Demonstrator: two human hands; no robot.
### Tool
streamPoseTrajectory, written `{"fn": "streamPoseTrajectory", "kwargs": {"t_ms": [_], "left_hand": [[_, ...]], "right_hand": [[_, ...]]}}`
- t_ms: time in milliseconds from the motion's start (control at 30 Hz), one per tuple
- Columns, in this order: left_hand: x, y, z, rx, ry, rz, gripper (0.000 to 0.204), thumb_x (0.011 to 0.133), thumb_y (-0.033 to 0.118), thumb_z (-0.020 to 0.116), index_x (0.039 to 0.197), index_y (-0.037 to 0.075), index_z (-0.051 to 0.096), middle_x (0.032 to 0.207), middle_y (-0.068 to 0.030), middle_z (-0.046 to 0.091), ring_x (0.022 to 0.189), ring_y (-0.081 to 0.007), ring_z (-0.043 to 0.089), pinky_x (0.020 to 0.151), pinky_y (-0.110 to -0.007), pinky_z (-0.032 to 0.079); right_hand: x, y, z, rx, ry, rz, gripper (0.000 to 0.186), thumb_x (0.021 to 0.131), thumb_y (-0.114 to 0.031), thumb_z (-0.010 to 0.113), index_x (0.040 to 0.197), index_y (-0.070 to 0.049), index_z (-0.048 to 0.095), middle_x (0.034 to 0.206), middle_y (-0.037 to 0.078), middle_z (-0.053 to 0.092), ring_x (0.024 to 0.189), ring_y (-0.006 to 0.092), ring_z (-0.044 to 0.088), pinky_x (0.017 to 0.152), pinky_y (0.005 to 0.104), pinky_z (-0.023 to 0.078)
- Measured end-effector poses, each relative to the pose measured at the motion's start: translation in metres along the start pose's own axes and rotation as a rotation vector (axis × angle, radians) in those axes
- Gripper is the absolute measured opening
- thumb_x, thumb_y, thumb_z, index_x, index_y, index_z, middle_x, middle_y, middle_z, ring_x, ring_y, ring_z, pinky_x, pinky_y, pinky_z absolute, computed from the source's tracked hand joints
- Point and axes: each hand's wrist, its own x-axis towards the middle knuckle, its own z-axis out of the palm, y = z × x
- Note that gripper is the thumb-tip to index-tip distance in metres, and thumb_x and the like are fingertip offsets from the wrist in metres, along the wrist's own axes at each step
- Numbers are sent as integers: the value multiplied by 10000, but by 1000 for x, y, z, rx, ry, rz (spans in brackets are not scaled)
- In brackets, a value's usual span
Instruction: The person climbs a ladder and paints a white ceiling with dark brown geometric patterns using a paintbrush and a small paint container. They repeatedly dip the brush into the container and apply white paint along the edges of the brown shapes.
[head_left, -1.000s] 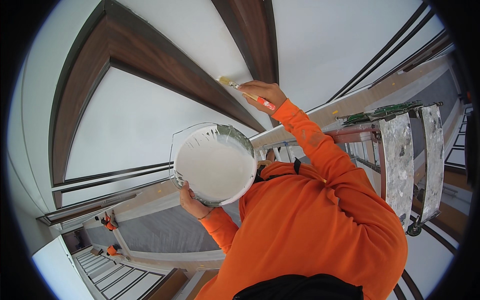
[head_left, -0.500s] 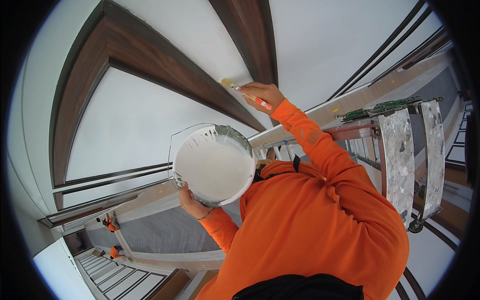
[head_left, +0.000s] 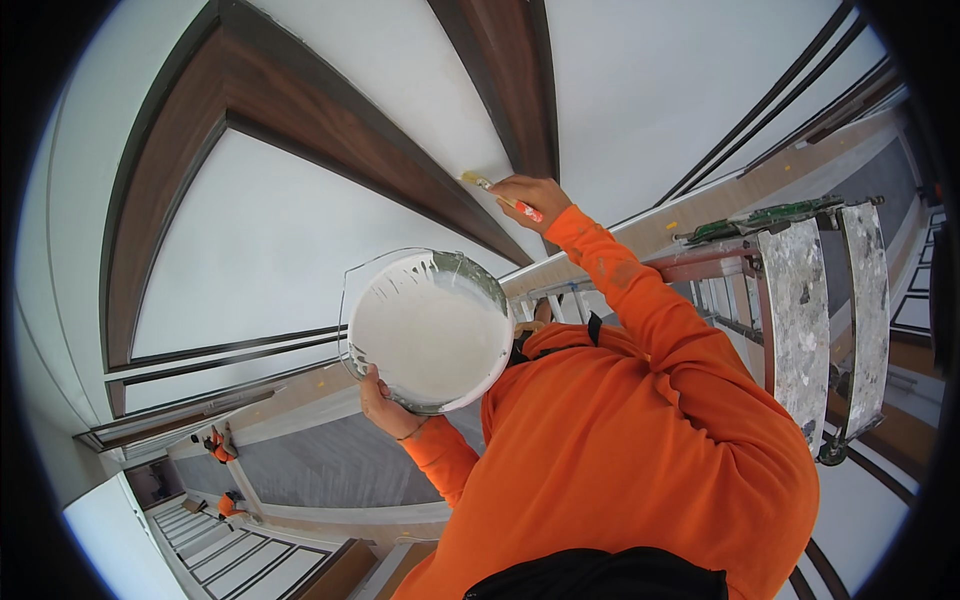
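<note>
Up at the ceiling, your right hand [head_left: 535, 193] is closed around a brush [head_left: 497, 194], its bristles touching the white panel beside the dark wood trim [head_left: 300, 110]. Your left hand [head_left: 385, 405] grips the underside of the paint bucket [head_left: 430, 330], held level near your chest. You appear mid-stroke, cutting in along the trim; next calls for steady drawing along that edge.

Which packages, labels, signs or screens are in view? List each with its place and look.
No labels, signs or screens show.
Paint bucket: round, white, paint-streaked, no label visible, held up by the left hand, centre.
Brush: red handle, in the right hand, against the ceiling.
</note>
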Motion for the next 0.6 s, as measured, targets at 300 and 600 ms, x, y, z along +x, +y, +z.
{"fn": "streamPoseTrajectory", "kwargs": {"t_ms": [300, 600], "left_hand": [[2, -7, -9, -8, 18, -29, 366, 908, 200, 623, 669, 141, 352, 703, 21, 438, 676, -113, 502, 627, -276, 441], [0, -3, -3, -49, 19, -70, 310, 909, 203, 599, 679, 116, 410, 719, 11, 455, 683, -114, 489, 626, -276, 420]], "right_hand": [[1, -13, -6, 174, 17, 95, 255, 876, -56, 689, 1130, -53, 701, 1065, 110, 718, 852, 254, 706, 749, 321, 565], [37, -50, -28, 172, 196, -55, 301, 844, 13, 728, 1139, -42, 703, 1089, 128, 722, 915, 254, 718, 798, 302, 582]]}}
